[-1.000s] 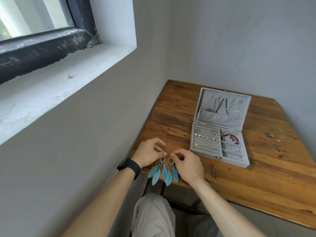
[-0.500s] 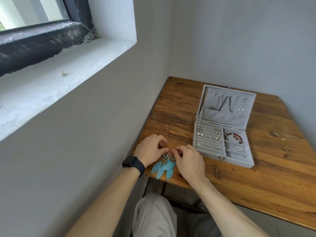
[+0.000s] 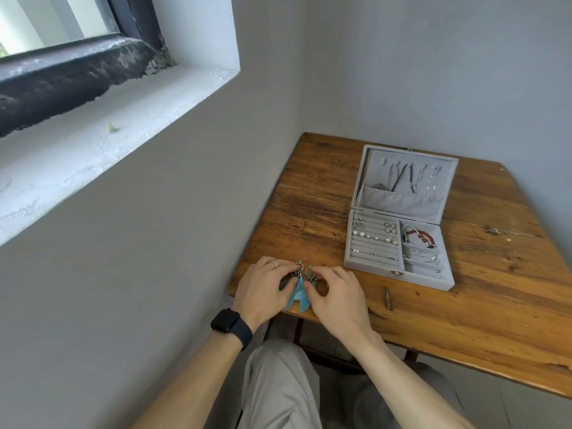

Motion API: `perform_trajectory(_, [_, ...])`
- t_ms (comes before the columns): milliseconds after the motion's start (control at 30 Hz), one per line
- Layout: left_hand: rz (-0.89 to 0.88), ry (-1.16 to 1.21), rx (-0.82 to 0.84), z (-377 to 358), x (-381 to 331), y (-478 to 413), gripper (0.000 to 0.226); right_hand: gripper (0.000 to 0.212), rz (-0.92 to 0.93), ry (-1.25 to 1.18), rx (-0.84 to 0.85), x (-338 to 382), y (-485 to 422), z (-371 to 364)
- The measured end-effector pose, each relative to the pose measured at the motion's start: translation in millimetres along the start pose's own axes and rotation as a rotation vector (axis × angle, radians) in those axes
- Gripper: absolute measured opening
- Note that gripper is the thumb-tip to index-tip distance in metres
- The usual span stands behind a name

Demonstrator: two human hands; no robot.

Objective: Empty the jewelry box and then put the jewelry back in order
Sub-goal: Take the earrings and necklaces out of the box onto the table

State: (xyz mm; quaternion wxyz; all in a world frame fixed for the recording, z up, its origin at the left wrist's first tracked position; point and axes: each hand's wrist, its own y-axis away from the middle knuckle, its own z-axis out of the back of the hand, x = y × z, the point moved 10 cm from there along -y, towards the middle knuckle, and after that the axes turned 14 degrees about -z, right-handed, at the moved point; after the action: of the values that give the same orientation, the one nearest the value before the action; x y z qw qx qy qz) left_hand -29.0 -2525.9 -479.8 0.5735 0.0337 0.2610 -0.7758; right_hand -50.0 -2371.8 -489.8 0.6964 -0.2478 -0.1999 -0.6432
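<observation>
A grey jewelry box (image 3: 399,275) lies open on the wooden table (image 3: 483,305), lid tilted back with necklaces (image 3: 408,178) hanging inside. Small earrings and rings (image 3: 374,238) sit in the left ring rows, a red bead bracelet (image 3: 422,236) in the right compartment. A pair of blue feather earrings (image 3: 300,284) lies at the table's near left corner. My left hand (image 3: 263,292) and my right hand (image 3: 335,297) rest on either side of them, fingertips pressing on the feathers and hoops.
The table stands in a corner, grey walls to the left and behind. A white window sill (image 3: 102,119) runs along the upper left. My knees (image 3: 278,385) are under the table's near edge. A dark knot (image 3: 387,300) marks the wood near my right hand.
Both hands have brought the feather earrings from hanging over the table's edge down onto the tabletop. The camera has shifted slightly closer.
</observation>
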Motion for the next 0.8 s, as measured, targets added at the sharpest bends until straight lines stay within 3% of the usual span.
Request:
perform_trajectory(167, [-0.045, -0.095, 0.076, -0.3, -5.1, -3.6, 0.033, 0.038, 0.001, 0.007, 0.032, -3.9, 3.0, 1.3])
perform_trajectory(367, [-0.096, -0.106, 0.043, 4.6, -17.9, 1.5, 0.034, 0.041, 0.218, 0.212, 0.017, 12.9, 18.1, -1.0])
perform_trajectory(633, [-0.07, -0.124, 0.14, -5.7, -8.3, 5.3, 0.046, 0.059, 0.176, 0.24, 0.154, 8.8, 17.9, -20.5])
perform_trajectory(800, [-0.013, -0.083, 0.131, -2.5, 3.5, 1.1, 0.042, 0.059, 0.133, 0.21, 0.194, 12.0, 15.4, -27.9])
